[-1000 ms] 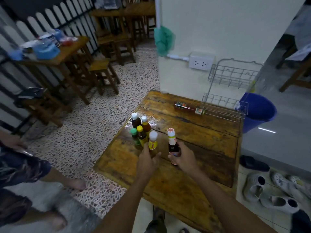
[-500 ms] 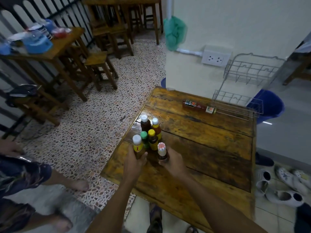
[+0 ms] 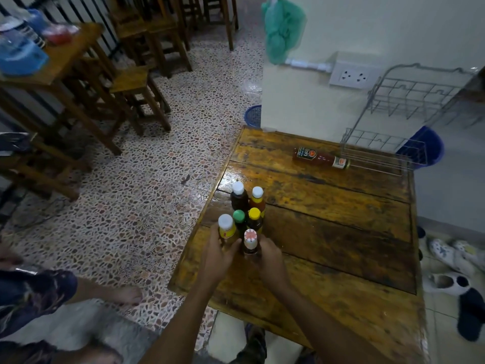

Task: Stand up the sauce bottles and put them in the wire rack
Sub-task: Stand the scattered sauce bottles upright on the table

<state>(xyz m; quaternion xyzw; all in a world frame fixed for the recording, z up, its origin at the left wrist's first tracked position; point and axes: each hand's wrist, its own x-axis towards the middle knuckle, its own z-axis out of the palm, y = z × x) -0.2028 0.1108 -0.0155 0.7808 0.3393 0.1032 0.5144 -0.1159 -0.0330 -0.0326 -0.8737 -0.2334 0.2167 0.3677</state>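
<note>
Landmark: wire rack (image 3: pixel 391 143) at the far right corner of the tabletop (image 3: pixel 341 232). Its open front faces a wide bare stretch of planks, passable from the near side. One lying bottle (image 3: pixel 320 158) rests just left of the rack's front edge, cap end touching or nearly touching the wire, obstructing that corner. Six upright bottles (image 3: pixel 245 214) stand clustered well left of the rack, near the tabletop's left edge. A wall (image 3: pixel 341 35) closes off the rack's rear.

Upright bottles (image 3: pixel 245 208) left of wire rack (image 3: pixel 388 143)
</note>
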